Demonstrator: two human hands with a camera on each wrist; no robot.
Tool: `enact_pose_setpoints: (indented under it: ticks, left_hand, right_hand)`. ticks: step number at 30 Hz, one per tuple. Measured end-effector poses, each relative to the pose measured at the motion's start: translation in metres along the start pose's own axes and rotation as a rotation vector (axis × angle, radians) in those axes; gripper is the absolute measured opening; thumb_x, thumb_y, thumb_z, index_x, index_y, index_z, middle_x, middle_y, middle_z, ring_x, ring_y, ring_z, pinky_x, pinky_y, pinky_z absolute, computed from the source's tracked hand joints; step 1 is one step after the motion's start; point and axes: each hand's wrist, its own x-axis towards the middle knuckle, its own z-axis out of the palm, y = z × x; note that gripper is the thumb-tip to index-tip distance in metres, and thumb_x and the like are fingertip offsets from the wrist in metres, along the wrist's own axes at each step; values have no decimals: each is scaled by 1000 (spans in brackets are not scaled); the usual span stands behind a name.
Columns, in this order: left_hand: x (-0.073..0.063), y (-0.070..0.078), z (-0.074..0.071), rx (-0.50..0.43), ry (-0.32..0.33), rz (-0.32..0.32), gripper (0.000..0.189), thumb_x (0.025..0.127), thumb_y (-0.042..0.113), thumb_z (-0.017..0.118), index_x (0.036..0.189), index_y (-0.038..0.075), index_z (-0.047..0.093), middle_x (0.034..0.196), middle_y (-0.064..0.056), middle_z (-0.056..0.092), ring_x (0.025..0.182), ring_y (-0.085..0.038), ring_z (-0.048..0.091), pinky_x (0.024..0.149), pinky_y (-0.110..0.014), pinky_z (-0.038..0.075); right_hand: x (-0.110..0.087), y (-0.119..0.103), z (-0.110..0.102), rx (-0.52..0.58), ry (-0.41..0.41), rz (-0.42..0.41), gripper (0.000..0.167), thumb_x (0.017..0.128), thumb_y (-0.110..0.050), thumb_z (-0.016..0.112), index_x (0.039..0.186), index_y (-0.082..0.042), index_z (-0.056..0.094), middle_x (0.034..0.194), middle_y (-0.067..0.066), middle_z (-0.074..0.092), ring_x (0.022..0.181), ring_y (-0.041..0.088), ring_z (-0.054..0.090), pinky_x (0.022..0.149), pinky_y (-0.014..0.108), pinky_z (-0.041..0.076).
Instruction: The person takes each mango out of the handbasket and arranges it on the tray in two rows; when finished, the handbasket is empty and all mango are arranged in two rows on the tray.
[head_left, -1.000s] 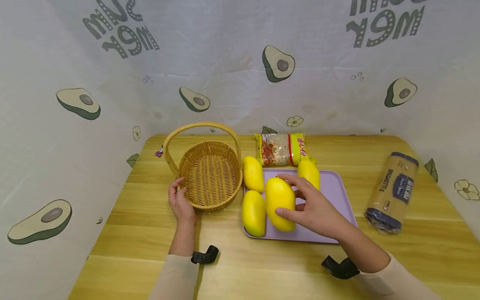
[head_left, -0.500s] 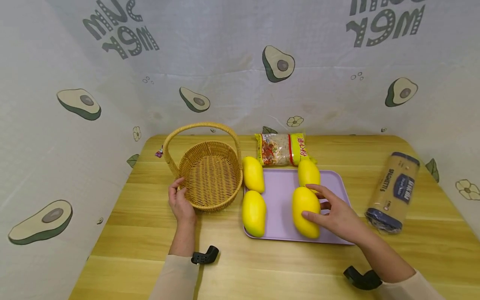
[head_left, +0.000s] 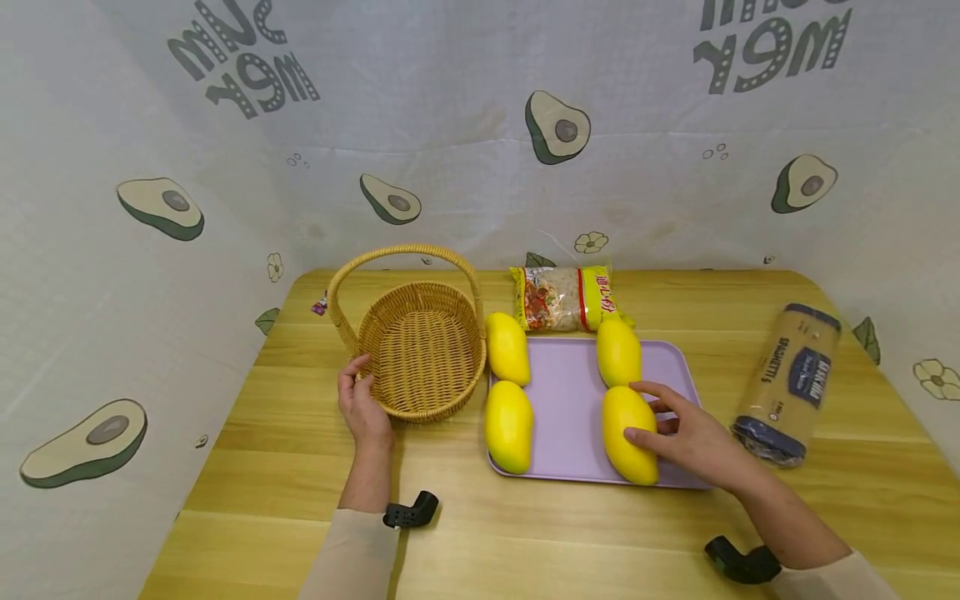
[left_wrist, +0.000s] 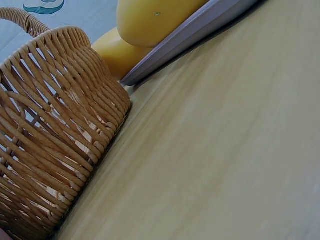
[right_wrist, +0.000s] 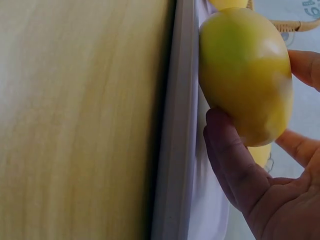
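Observation:
My right hand (head_left: 686,437) grips a yellow mango (head_left: 628,435) between thumb and fingers, over the front right of a lilac tray (head_left: 570,417). In the right wrist view that mango (right_wrist: 245,70) shows a greenish patch, and fingers curl under and around it close to the tray. Behind it on the tray lies a second mango (head_left: 619,354). Two more, a rear mango (head_left: 507,348) and a front mango (head_left: 509,427), lie along the tray's left side. My left hand (head_left: 365,408) holds the left rim of a wicker basket (head_left: 420,358), which contains nothing. Its fingertips are partly hidden behind the rim.
Behind the tray lies a yellow-and-clear food packet (head_left: 562,298). A spaghetti pack (head_left: 787,383) lies to the right. A small purple item (head_left: 319,305) is left of the basket handle. A patterned curtain (head_left: 465,150) closes off the table's back and sides.
My right hand has carried the mango from the tray's left middle to its front right and lowered it there. The left hand and the basket have stayed put.

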Motion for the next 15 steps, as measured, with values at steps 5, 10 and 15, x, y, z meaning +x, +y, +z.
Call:
enact_pose_setpoints:
  ticks: [5,10,15]
  left_hand:
    - [0,0,0,2,2,1,33,94,2,38,119,3,60,132,1,52,133,-14,44,109,-29,35]
    - [-1,0,0,-3,3,3,33,94,2,38,114,11,63,131,1,53,130,-14,44,108,-29,35]
    - [-1,1,0,-11,0,7,32,95,2,38,115,9,63,131,1,53,130,-14,44,108,-31,37]
  right_hand:
    - [1,4,-1,-6,-2,-7,86,93,-47,71,157,-7,31,137,31,50,112,36,62,81,39,55]
    - [0,4,-1,-10,-9,-11,85,94,-47,70,157,-7,31,137,31,52,112,35,61,82,39,55]
    - [-1,2,0,2,-21,-1,86,92,-50,71,157,-8,32,139,30,51,113,35,61,82,38,55]
